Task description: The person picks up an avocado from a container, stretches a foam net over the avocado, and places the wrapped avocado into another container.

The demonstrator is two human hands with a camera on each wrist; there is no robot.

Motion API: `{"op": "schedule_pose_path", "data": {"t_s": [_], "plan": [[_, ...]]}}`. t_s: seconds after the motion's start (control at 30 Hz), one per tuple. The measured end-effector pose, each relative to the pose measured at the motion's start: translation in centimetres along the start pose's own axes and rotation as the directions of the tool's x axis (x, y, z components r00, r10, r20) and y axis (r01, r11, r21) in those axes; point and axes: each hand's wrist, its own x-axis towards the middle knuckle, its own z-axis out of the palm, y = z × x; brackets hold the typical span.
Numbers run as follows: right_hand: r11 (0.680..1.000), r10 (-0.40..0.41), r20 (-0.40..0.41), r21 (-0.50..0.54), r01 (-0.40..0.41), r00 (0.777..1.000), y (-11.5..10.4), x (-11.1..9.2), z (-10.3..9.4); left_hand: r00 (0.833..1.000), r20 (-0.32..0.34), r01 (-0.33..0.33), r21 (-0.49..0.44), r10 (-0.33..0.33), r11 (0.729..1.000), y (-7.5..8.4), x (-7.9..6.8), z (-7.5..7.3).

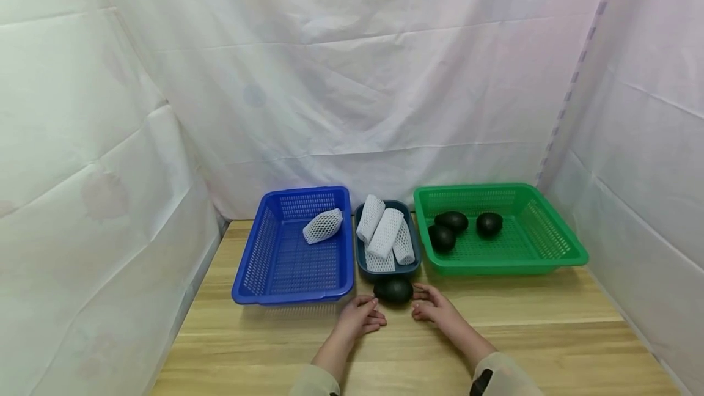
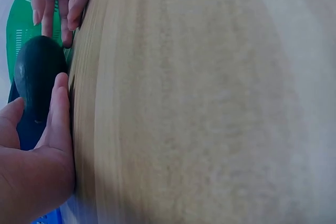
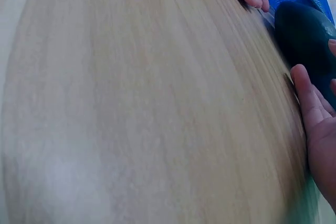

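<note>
A dark avocado (image 1: 393, 291) lies on the wooden table, in front of a small dark basket. My left hand (image 1: 359, 316) is at its left end, thumb and fingers spread apart with the fingertips close to the skin. At the other end my right hand (image 1: 434, 307) reaches in with fingers loosely extended and the thumb apart from them. In the left wrist view the avocado (image 2: 39, 72) sits between both hands, neither curled round it. The right wrist view shows the avocado (image 3: 307, 38) beyond the right fingers (image 3: 304, 90).
The small dark basket (image 1: 360, 256) holds several white foam net sleeves (image 1: 385, 232). To its left, a blue basket (image 1: 293, 296) contains one item in a white foam net (image 1: 323, 226). On the right stands a green basket (image 1: 528, 252) with three avocados (image 1: 489, 224). White cloth surrounds the table.
</note>
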Motion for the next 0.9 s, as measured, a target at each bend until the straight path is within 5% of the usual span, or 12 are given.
{"op": "schedule_pose_path", "data": {"t_s": [0.17,0.3,0.4,0.5,0.67,0.77,0.9], "plan": [[1.000,0.019,-0.026,-0.017,-0.020,0.999,-0.7,-0.6,0.0,1.000,-0.031,-0.004,0.024,0.005,1.000,0.1,-0.5,0.1],[0.984,0.012,-0.085,-0.176,-0.027,0.996,-2.0,-1.0,0.2,0.997,-0.067,-0.037,0.135,0.047,0.990,0.7,-1.1,0.1],[0.933,-0.027,-0.117,-0.359,-0.017,0.993,-3.4,-1.3,0.4,0.991,-0.061,-0.095,0.276,0.116,0.956,1.6,-1.6,0.3],[0.828,-0.114,-0.074,-0.558,0.054,0.991,-5.0,-1.3,0.6,0.982,-0.005,-0.171,0.419,0.191,0.892,2.7,-2.1,0.8],[0.595,-0.232,0.063,-0.781,0.193,0.971,-7.2,-1.0,1.2,0.937,0.097,-0.322,0.617,0.337,0.718,4.6,-2.9,1.7],[0.474,-0.285,0.126,-0.843,0.254,0.950,-8.3,-0.6,1.6,0.869,0.169,-0.427,0.731,0.464,0.532,6.0,-3.3,2.1],[0.330,-0.368,0.208,-0.882,0.337,0.906,-9.3,0.5,2.2,0.738,0.304,-0.521,0.824,0.602,0.222,7.9,-3.4,2.1]]}}
